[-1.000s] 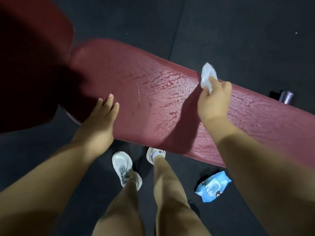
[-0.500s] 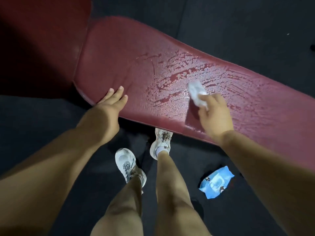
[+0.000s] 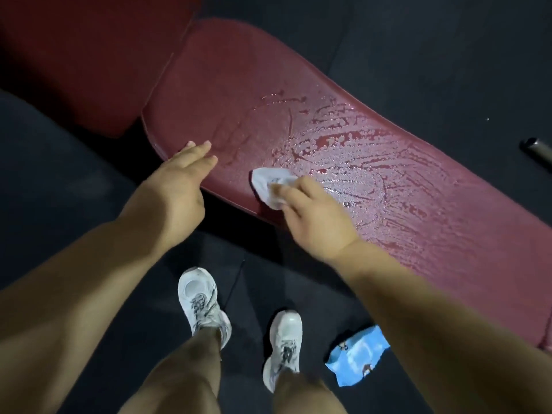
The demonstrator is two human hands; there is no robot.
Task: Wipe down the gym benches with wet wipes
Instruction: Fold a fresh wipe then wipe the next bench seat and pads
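One wipes pack (image 3: 357,360) lies on the floor (image 3: 59,180) beside the bench (image 3: 418,204)

The wet wipe (image 3: 270,186) is partly covered by the fingers (image 3: 307,188) of the right hand (image 3: 316,219). Right of the grip, the bench (image 3: 418,189) is cut off by the picture's edge; below the grip, the print on the packet (image 3: 357,358) cannot be read.

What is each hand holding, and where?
Right hand grips the bunched wipe by its near right end, against the bench. Left hand holds nothing; fingers flat on the bench.
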